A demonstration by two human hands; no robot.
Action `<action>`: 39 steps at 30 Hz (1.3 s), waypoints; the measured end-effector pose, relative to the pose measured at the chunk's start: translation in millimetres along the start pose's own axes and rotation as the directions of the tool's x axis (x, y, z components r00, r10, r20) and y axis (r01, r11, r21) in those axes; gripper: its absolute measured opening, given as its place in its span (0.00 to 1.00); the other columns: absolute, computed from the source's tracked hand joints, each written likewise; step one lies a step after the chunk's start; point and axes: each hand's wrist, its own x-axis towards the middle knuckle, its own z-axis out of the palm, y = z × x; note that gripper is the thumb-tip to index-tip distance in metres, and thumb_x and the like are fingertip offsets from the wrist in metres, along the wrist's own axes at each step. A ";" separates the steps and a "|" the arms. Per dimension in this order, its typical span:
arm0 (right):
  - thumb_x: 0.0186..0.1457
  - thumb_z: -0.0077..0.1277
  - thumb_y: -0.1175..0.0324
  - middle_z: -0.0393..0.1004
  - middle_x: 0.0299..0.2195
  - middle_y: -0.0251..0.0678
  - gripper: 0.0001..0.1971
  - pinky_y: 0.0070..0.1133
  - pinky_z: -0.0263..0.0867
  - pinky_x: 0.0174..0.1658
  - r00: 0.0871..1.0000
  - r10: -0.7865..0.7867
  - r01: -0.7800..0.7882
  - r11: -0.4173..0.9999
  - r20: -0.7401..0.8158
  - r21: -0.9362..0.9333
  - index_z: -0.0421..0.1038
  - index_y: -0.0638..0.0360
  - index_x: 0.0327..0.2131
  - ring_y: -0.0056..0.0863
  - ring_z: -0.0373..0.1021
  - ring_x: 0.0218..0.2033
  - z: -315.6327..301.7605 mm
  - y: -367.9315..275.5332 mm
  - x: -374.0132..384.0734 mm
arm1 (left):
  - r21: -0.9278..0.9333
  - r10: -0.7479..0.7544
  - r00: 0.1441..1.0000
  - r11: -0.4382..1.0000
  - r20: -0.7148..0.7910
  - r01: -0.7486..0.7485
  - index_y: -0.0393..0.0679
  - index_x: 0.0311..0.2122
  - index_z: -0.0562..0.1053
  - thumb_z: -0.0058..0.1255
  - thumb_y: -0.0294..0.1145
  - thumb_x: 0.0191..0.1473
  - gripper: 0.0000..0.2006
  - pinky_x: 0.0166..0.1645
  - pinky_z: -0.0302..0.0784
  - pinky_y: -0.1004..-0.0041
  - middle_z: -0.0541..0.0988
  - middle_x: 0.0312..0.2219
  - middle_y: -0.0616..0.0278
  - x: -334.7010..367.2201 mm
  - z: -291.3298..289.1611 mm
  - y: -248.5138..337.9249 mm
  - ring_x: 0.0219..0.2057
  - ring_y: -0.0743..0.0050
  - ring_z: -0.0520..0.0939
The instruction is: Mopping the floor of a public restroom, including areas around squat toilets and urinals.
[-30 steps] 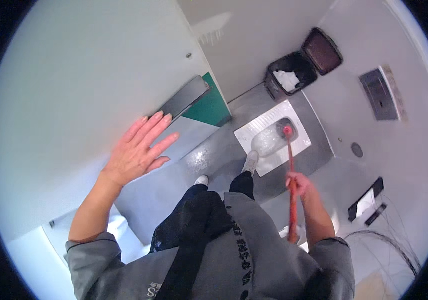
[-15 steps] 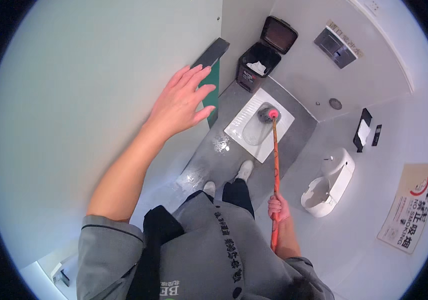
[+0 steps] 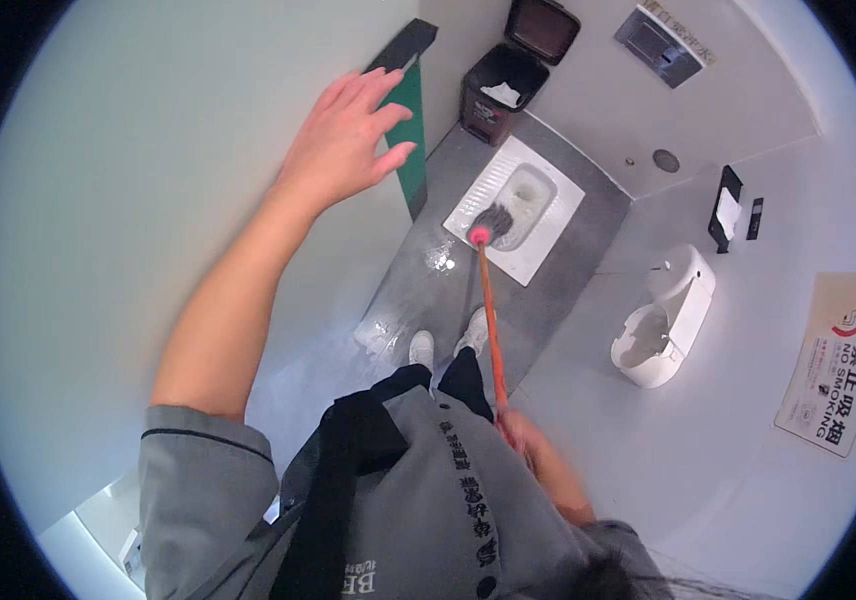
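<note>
My right hand (image 3: pixel 522 435) is wrapped round the orange handle of a mop (image 3: pixel 491 310). The handle slants away from me to a pink collar, and dark grey strands rest on the near left edge of a white squat toilet (image 3: pixel 520 262). The toilet is set in the floor, its basin visible beyond the strands. On the left my left hand (image 3: pixel 348 135) holds nothing, its fingers spread and stretched out. It lies against, or just in front of, the pale partition door, close to a dark block and a green strip at the door's edge.
A dark pedal bin (image 3: pixel 496 100) with raised lid holds white paper behind the toilet. A flush panel (image 3: pixel 660 48) is on the back wall. On the right wall are a white paper dispenser (image 3: pixel 683 320) with its cover open and a sign (image 3: pixel 828 365). The grey floor (image 3: pixel 418 285) has wet patches.
The mop head has moved from the toilet's basin toward me and left, onto its near edge. My right hand has drawn back and left with the handle. My left hand stays spread at the door.
</note>
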 end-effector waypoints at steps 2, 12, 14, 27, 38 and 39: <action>0.52 0.38 0.50 0.56 0.13 0.27 0.20 0.17 0.53 0.13 0.996 0.025 -0.036 0.992 -0.091 -0.118 0.55 0.56 0.18 0.18 0.53 0.11 -3.1 23.7 -22.8 | -0.004 -0.015 1.000 1.000 0.002 0.015 0.47 0.35 0.70 0.51 0.39 0.42 0.13 0.54 0.54 0.63 0.63 0.48 0.59 1.2 2.1 -1.3 0.51 0.59 0.61; 0.52 0.38 0.50 0.52 0.12 0.25 0.19 0.14 0.48 0.11 0.961 0.140 -0.275 0.598 0.239 0.753 0.54 0.55 0.23 0.15 0.50 0.09 -89.8 40.1 -20.5 | -0.011 -0.008 0.999 1.000 0.037 0.009 0.44 0.34 0.69 0.51 0.34 0.41 0.12 0.54 0.54 0.61 0.62 0.49 0.58 3.1 -9.1 -1.0 0.51 0.57 0.61; 0.52 0.38 0.50 0.53 0.12 0.25 0.19 0.14 0.48 0.10 0.961 0.101 -0.271 0.548 0.259 0.791 0.54 0.55 0.22 0.16 0.50 0.09 -115.4 22.0 -2.7 | -0.019 -0.008 0.998 1.000 0.055 0.009 0.44 0.34 0.69 0.51 0.33 0.41 0.12 0.54 0.54 0.61 0.62 0.49 0.58 4.7 -12.2 1.3 0.51 0.57 0.61; 0.53 0.29 0.51 0.68 0.16 0.47 0.26 0.31 0.63 0.23 0.868 -0.384 0.179 0.832 -0.314 -0.525 0.69 0.66 0.25 0.39 0.67 0.17 -251.9 -185.2 156.0 | -0.024 -0.143 0.981 0.989 0.132 0.147 0.44 0.33 0.69 0.54 0.30 0.36 0.14 0.51 0.58 0.61 0.63 0.48 0.58 28.2 -18.9 6.6 0.50 0.57 0.62; 0.52 0.37 0.51 0.54 0.10 0.26 0.19 0.17 0.53 0.11 0.769 0.025 -0.582 0.443 0.639 0.682 0.55 0.54 0.18 0.19 0.52 0.07 -144.1 -96.1 21.8 | -0.019 -0.185 0.978 0.982 0.101 0.188 0.44 0.32 0.70 0.54 0.31 0.36 0.13 0.51 0.58 0.64 0.64 0.47 0.60 21.7 -24.0 -3.4 0.50 0.61 0.62; 0.52 0.37 0.51 0.54 0.10 0.26 0.19 0.17 0.53 0.11 0.767 0.031 -0.584 0.445 0.640 0.678 0.55 0.54 0.18 0.19 0.52 0.07 -141.1 -93.0 27.3 | -0.021 -0.185 0.978 0.982 0.094 0.188 0.44 0.32 0.70 0.54 0.31 0.37 0.13 0.51 0.58 0.64 0.64 0.47 0.60 21.5 -23.8 -3.6 0.50 0.61 0.62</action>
